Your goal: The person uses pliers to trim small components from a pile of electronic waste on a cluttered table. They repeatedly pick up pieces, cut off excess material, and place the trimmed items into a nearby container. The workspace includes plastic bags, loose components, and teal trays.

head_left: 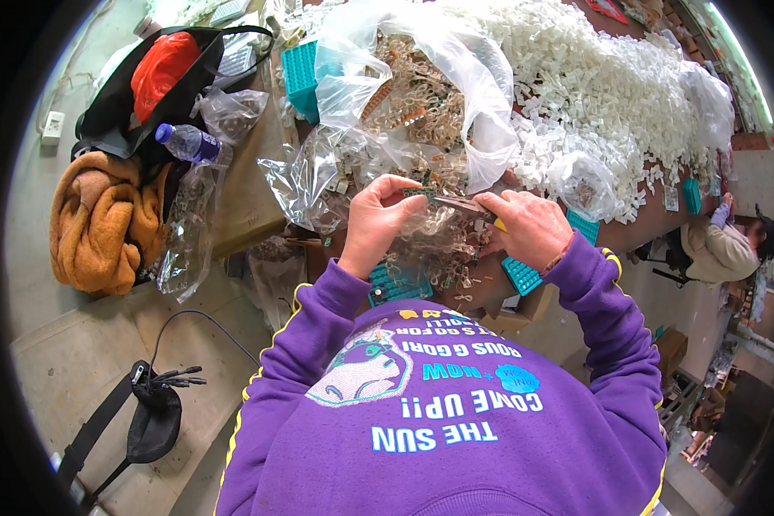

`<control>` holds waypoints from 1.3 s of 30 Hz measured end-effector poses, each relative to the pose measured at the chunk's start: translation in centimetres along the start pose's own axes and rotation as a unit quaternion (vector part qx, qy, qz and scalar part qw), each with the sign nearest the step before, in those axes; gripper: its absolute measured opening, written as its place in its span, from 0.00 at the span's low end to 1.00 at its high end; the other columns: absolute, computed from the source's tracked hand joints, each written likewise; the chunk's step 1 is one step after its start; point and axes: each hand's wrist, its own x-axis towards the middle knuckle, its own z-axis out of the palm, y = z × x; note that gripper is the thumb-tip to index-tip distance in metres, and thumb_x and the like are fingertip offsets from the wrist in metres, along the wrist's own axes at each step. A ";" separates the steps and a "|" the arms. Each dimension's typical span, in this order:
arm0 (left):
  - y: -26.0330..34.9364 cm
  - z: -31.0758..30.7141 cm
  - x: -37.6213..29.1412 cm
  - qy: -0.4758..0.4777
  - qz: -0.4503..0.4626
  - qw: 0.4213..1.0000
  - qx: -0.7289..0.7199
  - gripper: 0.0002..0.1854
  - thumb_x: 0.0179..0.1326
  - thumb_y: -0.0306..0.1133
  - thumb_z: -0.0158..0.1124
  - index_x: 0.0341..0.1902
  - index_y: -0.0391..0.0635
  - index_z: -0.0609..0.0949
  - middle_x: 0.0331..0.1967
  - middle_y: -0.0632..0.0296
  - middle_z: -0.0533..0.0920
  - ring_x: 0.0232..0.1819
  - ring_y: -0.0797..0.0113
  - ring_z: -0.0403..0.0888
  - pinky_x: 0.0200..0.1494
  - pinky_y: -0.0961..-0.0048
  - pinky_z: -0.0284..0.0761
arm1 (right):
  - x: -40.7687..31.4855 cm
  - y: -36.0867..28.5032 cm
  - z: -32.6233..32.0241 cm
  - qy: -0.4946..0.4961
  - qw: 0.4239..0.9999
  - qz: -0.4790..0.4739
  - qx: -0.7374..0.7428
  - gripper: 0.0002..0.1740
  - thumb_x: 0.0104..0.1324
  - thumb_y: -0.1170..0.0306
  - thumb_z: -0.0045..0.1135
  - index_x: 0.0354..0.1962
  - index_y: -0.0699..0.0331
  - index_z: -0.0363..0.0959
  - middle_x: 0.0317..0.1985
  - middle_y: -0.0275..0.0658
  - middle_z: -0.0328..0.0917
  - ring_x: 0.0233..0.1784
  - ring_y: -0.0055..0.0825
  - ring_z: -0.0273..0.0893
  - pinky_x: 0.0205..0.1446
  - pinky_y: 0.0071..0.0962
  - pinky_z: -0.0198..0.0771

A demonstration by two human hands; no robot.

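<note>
Between the thumb and fingers of my left hand [384, 216] is a small green circuit board [419, 191]. My right hand [529, 226] grips pliers or cutters [467, 206] with a yellow and dark handle, and their metal tip is at the board's right end. Below and beyond both hands lies a heap of small parts with thin, clear, curled leads [426, 248]. More such parts fill an open clear plastic bag [484, 109] just beyond. A teal ribbed tray [396, 284] sits near my body, partly hidden by the heap.
A large pile of white plastic pieces [593, 84] covers the table's far right. Teal trays [300, 74] stand about. At left are a plastic bottle [190, 143], a black bag [200, 71] and a brown cloth [97, 226]. Another person [719, 248] sits at far right.
</note>
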 end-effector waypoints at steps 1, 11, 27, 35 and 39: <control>0.0 0.2 -0.1 0.013 0.007 1.000 0.015 0.10 0.57 0.25 0.69 0.42 0.39 0.82 0.33 0.66 0.84 0.34 0.82 0.79 0.38 0.82 0.76 | 0.0 0.0 0.2 -0.005 1.000 0.009 -0.004 0.21 0.58 0.71 0.56 0.51 0.54 0.70 0.36 0.42 0.77 0.41 0.43 0.78 0.41 0.41 0.74; -1.4 1.2 -0.6 0.108 0.081 0.967 0.218 0.09 0.57 0.23 0.69 0.42 0.38 0.82 0.32 0.66 0.83 0.33 0.82 0.79 0.37 0.84 0.74 | 0.3 -1.1 2.3 -0.009 0.998 0.057 0.003 0.21 0.59 0.73 0.52 0.51 0.55 0.69 0.35 0.44 0.76 0.41 0.44 0.78 0.41 0.43 0.74; -0.8 -0.3 0.5 0.006 -0.027 0.995 -0.091 0.11 0.64 0.25 0.63 0.48 0.35 0.78 0.41 0.59 0.82 0.42 0.68 0.83 0.50 0.74 0.79 | 0.9 0.4 0.5 -0.005 1.000 0.007 -0.001 0.28 0.54 0.62 0.66 0.53 0.53 0.69 0.35 0.41 0.75 0.41 0.45 0.77 0.42 0.42 0.73; -1.3 0.3 0.6 0.027 0.007 1.000 0.000 0.09 0.58 0.24 0.67 0.42 0.37 0.81 0.38 0.61 0.83 0.38 0.76 0.82 0.42 0.79 0.78 | 0.5 0.1 0.8 -0.018 0.999 0.021 0.016 0.19 0.59 0.73 0.51 0.50 0.55 0.70 0.36 0.43 0.78 0.42 0.43 0.79 0.42 0.42 0.74; -1.4 0.8 0.3 0.089 0.066 0.986 0.127 0.08 0.56 0.24 0.70 0.39 0.37 0.82 0.35 0.63 0.83 0.34 0.78 0.81 0.40 0.81 0.77 | 0.3 -0.4 2.2 -0.002 0.999 0.043 0.026 0.18 0.59 0.73 0.51 0.48 0.56 0.69 0.35 0.45 0.77 0.41 0.44 0.79 0.42 0.43 0.74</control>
